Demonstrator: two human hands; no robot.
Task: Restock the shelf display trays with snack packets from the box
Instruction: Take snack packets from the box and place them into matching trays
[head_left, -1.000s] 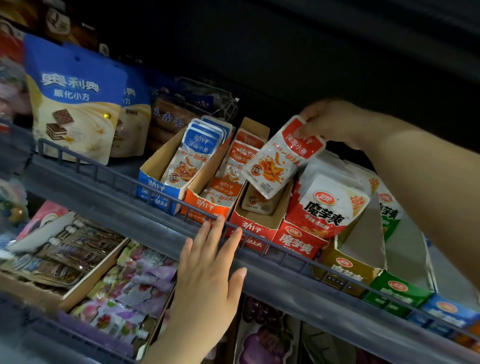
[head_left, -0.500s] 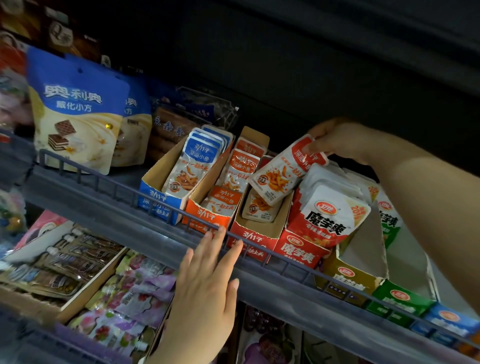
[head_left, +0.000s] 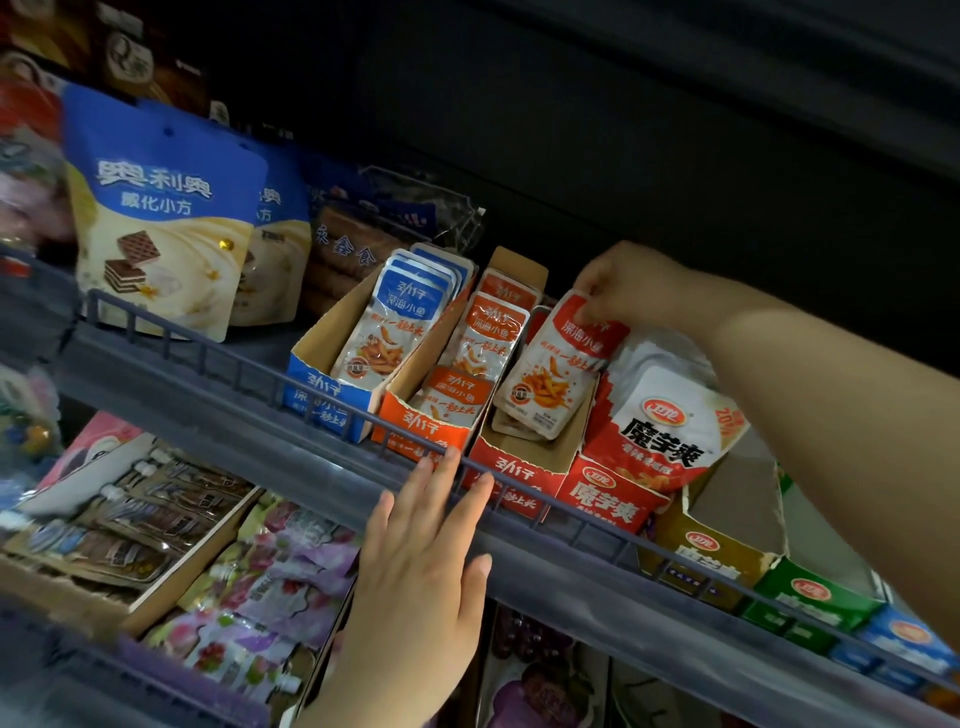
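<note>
The fingertips (head_left: 591, 309) of the right hand (head_left: 636, 291) are curled down and pinch the top edge of a red snack packet (head_left: 553, 374) by its red band. The packet is tilted, printed face outward, with its lower end inside the red tray (head_left: 519, 470), lying on the few packets (head_left: 519, 425) low in that tray. The wrist and forearm reach in from the right, over the white-and-red packets (head_left: 670, 431) in the neighbouring tray.

The left hand (head_left: 421, 571) holds nothing; its fingers are straight and slightly spread, their tips touching the shelf rail (head_left: 234, 358) just in front of the red tray.

From here this looks like the moment of seating, not of fetching. To do it well I would keep the pinch light and high on the seam, so the foil does not crumple; let the packet slide down and forward until its bottom edge meets the tray's front wall; keep it square between the cardboard sides, since it leans towards the right wall and could ride over onto the white-and-red packets; then let go only once it lies flat on those beneath.

The tray is thin card and looks light; the left hand, so near, could steady its front should it shift. The orange tray (head_left: 415, 423) beside it has packets showing along its length; the red one looks sparse, so more are probably wanted. The box is not in view.
</note>
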